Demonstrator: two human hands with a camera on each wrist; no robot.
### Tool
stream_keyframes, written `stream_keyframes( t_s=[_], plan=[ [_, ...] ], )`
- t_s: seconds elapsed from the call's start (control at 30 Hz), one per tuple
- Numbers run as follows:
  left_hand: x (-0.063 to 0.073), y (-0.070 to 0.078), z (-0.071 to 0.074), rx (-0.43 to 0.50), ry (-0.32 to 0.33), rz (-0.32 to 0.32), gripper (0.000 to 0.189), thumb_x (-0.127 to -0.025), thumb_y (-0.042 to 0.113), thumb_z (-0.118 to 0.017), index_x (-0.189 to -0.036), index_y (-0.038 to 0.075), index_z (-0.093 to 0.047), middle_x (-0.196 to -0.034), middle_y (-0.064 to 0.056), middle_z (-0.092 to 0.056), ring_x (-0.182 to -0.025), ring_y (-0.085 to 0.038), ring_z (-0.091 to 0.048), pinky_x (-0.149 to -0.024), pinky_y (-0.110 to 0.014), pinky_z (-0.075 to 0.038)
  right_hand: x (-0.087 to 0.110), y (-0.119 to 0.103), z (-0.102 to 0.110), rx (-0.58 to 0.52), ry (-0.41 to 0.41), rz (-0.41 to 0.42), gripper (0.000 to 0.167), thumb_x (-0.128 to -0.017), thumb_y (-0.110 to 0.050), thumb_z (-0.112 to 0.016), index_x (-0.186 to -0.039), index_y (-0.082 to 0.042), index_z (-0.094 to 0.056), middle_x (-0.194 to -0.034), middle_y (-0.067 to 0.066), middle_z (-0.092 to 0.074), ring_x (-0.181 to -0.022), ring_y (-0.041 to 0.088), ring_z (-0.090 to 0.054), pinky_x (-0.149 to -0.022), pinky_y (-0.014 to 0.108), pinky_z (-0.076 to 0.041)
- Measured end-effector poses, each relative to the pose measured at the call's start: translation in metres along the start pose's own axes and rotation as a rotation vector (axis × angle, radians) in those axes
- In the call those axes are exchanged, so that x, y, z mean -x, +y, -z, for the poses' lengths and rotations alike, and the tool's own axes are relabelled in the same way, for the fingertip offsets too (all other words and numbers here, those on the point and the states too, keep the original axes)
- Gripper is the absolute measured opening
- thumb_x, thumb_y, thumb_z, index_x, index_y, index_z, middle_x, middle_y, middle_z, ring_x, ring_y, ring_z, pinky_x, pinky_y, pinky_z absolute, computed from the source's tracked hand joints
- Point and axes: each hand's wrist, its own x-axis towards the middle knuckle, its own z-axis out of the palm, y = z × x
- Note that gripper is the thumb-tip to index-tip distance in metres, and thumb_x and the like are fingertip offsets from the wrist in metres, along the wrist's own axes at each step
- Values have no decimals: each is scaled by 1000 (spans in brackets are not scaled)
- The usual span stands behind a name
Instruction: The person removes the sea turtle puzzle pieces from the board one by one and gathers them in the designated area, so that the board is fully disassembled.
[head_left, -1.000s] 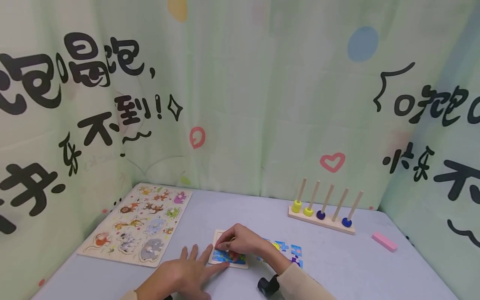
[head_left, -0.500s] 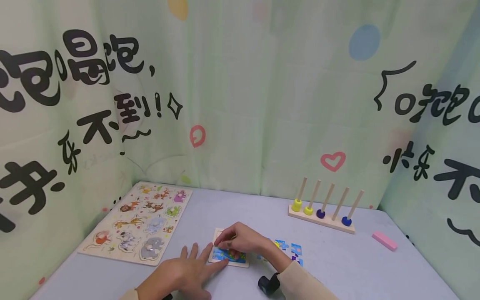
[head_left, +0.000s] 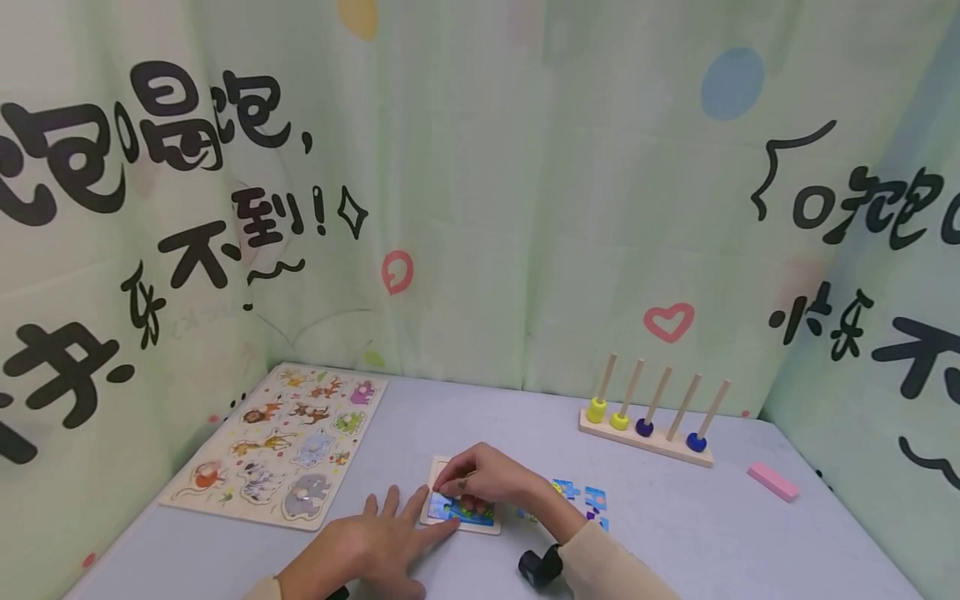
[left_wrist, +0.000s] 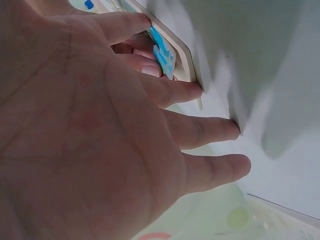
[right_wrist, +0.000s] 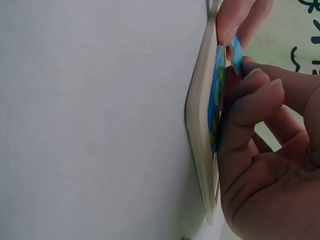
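Observation:
A small wooden puzzle tray (head_left: 487,530) with blue picture pieces in its lower part lies before me. My left hand (head_left: 375,542) spreads its straight fingers at the tray's left side, thumb and index finger touching the rim, as the left wrist view confirms. Over the tray, my right hand (head_left: 491,479) pinches a light-blue jigsaw piece (right_wrist: 236,56) between thumb and fingertip. That piece stands tilted at the tray's inner left edge; in the left wrist view the piece (left_wrist: 164,56) shows beside the rim. The right hand hides the tray's upper part.
Loose jigsaw pieces (head_left: 595,498) lie right of the tray, partly behind the right forearm. A large animal puzzle board (head_left: 251,508) is at left. A peg stacker (head_left: 652,442) and a pink block (head_left: 773,482) stand at right. A black object (head_left: 540,568) sits by the right sleeve.
The head view has shifted slightly. Both hands keep nearly the same place at the tray, the right one still pinching the jigsaw piece.

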Motion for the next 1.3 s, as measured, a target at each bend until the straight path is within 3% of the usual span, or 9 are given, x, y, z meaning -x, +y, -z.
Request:
stream_keyframes(
  t_s=[0.37,0.5,0.67,0.97,1.1,1.3],
  plan=[
    [-9,-5,-4,-9,-6,7,90,-82,67,-78,-156,66,-27,-178,-11,-20,-158,-58,-24,-113,-84,-30,3,3,6,-29,16,-13,13,-101,-11,-70,-108,-8,-81,-78,-1,-67,-59,10,-53,-54,21,-44],
    [-7,-4,-4,2,-9,22,91,-81,66,-79,-156,66,-28,-179,-10,-19,-158,-58,-23,-114,-84,-30,8,3,10,-27,14,-11,14,-102,-12,-70,-108,-8,-81,-81,-1,-67,-59,11,-50,-52,21,-38],
    [7,7,7,26,-5,42,88,-83,59,-79,-157,64,-31,-178,-10,-20,-159,-56,-23,-117,-81,-29,17,5,19,-18,27,-28,14,-102,-15,-70,-109,-9,-80,-82,-1,-65,-58,11,-45,-52,21,-33],
    [43,44,43,65,-59,115,82,-87,44,-79,-158,53,-39,-178,-6,-21,-163,-47,-21,-122,-72,-34,39,21,34,19,43,-39,14,-101,-18,-73,-109,-8,-79,-84,-1,-65,-63,12,-48,-56,23,-38],
    [50,49,48,72,-45,114,80,-87,42,-79,-158,50,-42,-177,-6,-22,-163,-47,-21,-123,-71,-33,49,27,41,43,48,-26,14,-100,-17,-73,-108,-8,-79,-79,-2,-62,-61,12,-47,-55,22,-38],
    [51,48,47,69,-34,119,82,-86,41,-80,-158,49,-42,-177,-8,-23,-163,-47,-21,-123,-71,-33,60,33,48,68,47,-23,12,-100,-15,-73,-106,-6,-80,-92,-2,-71,-73,12,-52,-61,21,-40]
  ],
)
